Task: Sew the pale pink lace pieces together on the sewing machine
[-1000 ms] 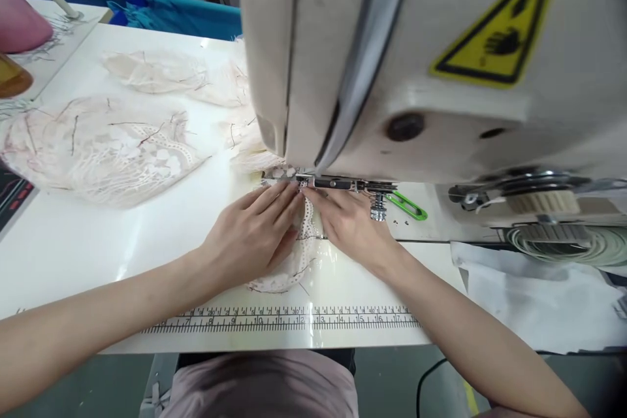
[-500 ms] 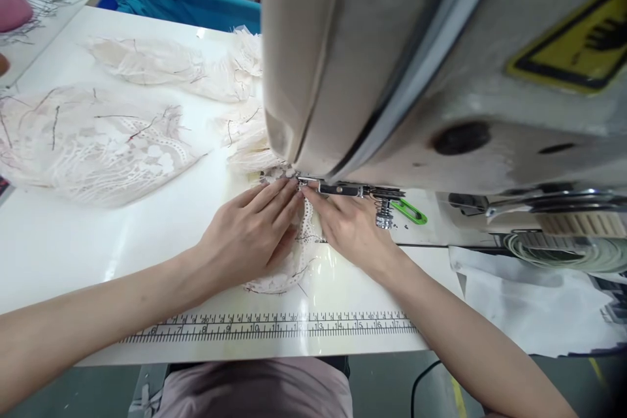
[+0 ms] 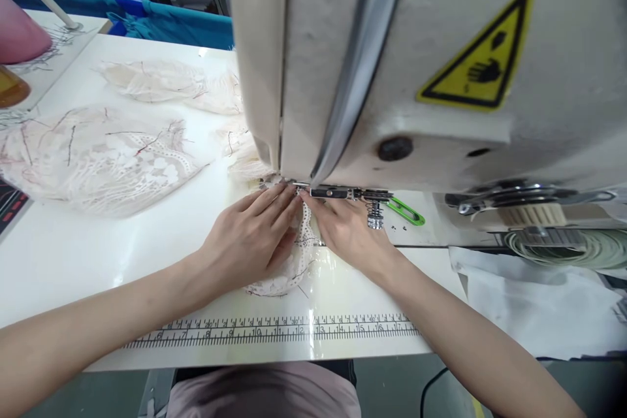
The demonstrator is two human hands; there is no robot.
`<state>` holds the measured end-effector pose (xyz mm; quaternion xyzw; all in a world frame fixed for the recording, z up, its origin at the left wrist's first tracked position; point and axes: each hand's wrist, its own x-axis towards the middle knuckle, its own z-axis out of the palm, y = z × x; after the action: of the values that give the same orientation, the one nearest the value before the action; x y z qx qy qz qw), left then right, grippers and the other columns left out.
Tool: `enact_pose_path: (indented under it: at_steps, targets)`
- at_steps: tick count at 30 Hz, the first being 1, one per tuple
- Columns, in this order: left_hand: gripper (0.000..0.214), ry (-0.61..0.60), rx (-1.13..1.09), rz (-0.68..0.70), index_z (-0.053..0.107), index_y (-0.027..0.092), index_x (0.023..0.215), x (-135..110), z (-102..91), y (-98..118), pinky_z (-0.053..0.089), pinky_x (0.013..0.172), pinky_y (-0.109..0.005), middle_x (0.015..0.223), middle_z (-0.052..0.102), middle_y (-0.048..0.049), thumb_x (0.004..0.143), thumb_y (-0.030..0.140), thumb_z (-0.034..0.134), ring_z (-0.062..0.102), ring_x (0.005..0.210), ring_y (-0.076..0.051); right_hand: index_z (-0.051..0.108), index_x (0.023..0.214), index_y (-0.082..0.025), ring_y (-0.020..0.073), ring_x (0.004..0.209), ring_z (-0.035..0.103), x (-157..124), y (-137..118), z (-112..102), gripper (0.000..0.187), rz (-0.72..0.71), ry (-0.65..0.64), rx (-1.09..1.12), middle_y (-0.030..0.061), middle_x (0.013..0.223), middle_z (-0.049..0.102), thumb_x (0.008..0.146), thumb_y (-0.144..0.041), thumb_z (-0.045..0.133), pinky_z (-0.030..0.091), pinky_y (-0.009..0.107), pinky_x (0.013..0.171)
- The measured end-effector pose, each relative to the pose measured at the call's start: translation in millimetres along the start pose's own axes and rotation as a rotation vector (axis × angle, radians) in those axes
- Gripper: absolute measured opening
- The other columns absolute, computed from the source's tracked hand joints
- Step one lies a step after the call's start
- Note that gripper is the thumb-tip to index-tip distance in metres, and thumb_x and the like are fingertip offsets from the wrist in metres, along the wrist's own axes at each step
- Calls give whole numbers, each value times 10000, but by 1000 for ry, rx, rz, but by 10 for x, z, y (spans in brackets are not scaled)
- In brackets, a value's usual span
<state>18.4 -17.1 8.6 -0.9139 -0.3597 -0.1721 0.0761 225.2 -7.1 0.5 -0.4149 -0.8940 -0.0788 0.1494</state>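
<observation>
A small piece of cream lace (image 3: pixel 298 261) lies on the white sewing table (image 3: pixel 88 255), its far end under the presser foot (image 3: pixel 304 191) of the sewing machine (image 3: pixel 421 65). My left hand (image 3: pixel 249 238) lies flat on the lace, fingers stretched out toward the foot. My right hand (image 3: pixel 350 232) rests beside it on the right, fingers extended, pressing the lace edge just in front of the foot. Both sets of fingertips nearly meet at the needle area. The needle itself is hidden by the machine head.
Larger lace pieces (image 3: pixel 98 157) are spread at the left and back of the table. A printed ruler (image 3: pixel 274 330) runs along the front edge. A green tool (image 3: pixel 405 211) lies right of the foot. White cloth (image 3: pixel 533 300) and coiled tape (image 3: pixel 568 245) sit at right.
The hands and lace stay in nearly the same place at the presser foot; only the camera view has shifted slightly.
</observation>
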Motion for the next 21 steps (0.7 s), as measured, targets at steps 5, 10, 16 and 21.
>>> enact_pose_path:
  at_steps: [5,10,16,21]
  targets:
    - [408,-3,46,30,613,58,1262,10,-4,2,536,969,-417,1309,625,-164,938,280,503,601,1213,-304,642,1181,-185,201,964,622,-14,6,-7,357,-13,44,29,87,1098,696,871,-69,507,459,342,851]
    - [277,50,36,93,665,131,1165,30,-192,8,558,836,-381,1187,703,-115,935,227,544,667,1071,-266,664,1030,-210,150,875,622,-43,18,-58,331,-37,150,83,19,1050,715,844,-15,472,442,296,739]
    - [136,-5,69,568,710,226,970,-226,-551,63,510,617,-293,1099,724,-38,920,256,587,654,985,-191,635,778,-183,127,814,605,-43,47,-82,303,-232,175,295,-8,812,697,832,23,418,441,287,707]
    - [226,-76,140,529,708,164,993,-504,-485,137,524,628,-292,1151,700,-93,918,110,502,645,1048,-221,646,804,-181,120,790,607,-49,52,-41,339,-261,166,395,-18,798,699,791,43,392,459,282,716]
